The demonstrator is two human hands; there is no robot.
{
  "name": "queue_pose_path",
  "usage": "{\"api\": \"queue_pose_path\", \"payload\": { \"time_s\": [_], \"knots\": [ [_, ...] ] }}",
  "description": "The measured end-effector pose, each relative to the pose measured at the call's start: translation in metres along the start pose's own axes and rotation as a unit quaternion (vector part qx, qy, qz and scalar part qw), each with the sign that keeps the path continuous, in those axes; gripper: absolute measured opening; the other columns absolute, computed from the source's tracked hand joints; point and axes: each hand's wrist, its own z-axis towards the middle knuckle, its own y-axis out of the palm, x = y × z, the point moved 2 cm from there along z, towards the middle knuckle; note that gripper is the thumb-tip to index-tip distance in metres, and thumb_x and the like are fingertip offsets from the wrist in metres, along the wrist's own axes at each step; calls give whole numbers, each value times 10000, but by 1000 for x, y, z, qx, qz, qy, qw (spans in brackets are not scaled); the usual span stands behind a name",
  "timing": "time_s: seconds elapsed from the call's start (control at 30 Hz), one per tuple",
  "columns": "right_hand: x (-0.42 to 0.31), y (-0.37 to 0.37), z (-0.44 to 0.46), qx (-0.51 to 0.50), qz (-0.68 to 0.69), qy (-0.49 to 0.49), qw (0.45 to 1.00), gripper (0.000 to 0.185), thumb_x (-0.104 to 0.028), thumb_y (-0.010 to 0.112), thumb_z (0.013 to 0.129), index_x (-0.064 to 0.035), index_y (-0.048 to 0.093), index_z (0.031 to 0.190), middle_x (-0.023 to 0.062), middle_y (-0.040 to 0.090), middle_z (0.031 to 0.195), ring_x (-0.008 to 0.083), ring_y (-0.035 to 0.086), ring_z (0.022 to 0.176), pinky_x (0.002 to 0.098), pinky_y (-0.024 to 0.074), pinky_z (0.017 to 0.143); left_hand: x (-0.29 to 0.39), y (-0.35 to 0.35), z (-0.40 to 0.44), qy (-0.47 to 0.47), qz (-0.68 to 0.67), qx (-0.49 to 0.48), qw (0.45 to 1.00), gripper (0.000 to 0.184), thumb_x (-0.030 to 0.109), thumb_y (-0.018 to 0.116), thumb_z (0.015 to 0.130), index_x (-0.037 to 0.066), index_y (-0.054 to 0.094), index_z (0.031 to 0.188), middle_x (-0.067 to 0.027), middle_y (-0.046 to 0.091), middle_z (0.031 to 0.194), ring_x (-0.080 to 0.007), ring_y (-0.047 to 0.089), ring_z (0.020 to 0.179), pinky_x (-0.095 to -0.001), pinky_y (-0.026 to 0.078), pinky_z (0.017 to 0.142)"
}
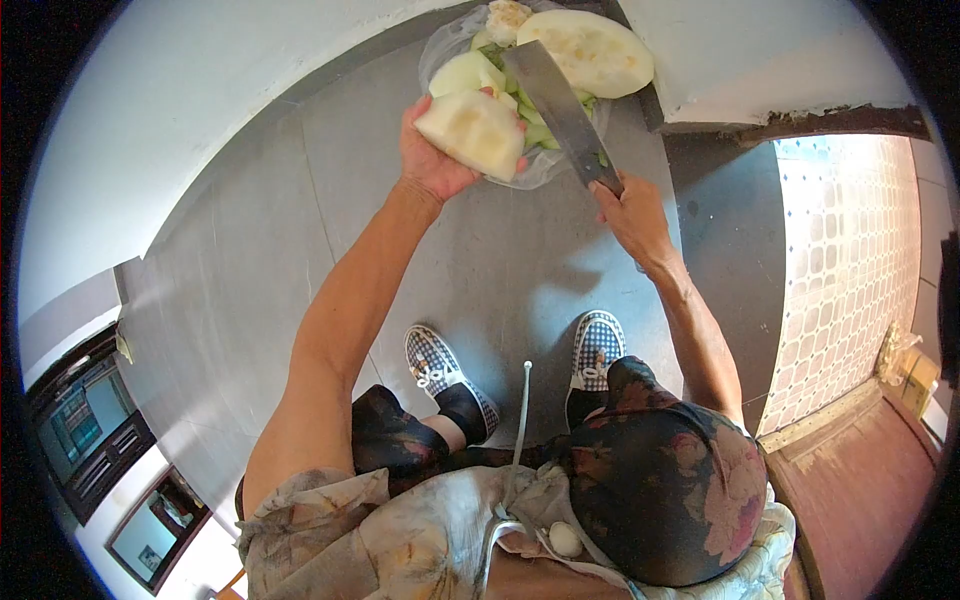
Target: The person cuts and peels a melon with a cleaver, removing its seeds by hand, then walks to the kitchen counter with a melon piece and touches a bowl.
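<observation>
My left hand (436, 160) holds a thick pale piece of melon or gourd (474, 134), its cut face turned up. The handle of a wide, dark-bladed knife (556, 108) is in my right hand (630, 218), and the blade points up and to the left. Beneath both lies a clear plastic bag (535, 176) with green peelings (536, 128) and another pale piece (464, 74) on it. A large cut half (598, 52) rests behind the blade, and a lump of pale pulp (506, 20) sits at the top.
Grey tiled floor (460, 260) spreads around my two checkered shoes (434, 362). White surfaces (770, 60) border the top. A patterned tiled panel (850, 260) and a cardboard box (915, 378) are at the right, with dark-framed openings (90, 425) at the lower left.
</observation>
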Motion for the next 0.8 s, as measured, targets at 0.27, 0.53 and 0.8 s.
{"api": "queue_pose_path", "payload": {
  "time_s": [0.27,0.53,0.8],
  "knots": [
    [-3,-4,-19,-44,50,49,997,283,-258,582,891,15,638,841,88,610,562,165,582,494,342,434,482,4,9,4,26,-8,-10,1000,694,546,450,773,85,457,1293,-243,424,1332,-450,420,1224,-721,264,990],
    [-7,2,-32,-61,60,52,995,284,-256,576,894,9,623,804,60,598,548,144,568,474,320,433,461,11,13,5,68,32,32,997,810,575,461,772,35,395,1372,-179,382,1421,-406,345,1313,-686,219,1042],
    [-28,-20,-39,-169,165,102,966,239,-233,577,896,5,589,878,55,587,560,96,517,432,255,416,412,19,17,2,76,83,58,992,777,560,466,775,34,441,1345,-167,432,1388,-357,400,1281,-598,255,1064]
  ]
}}
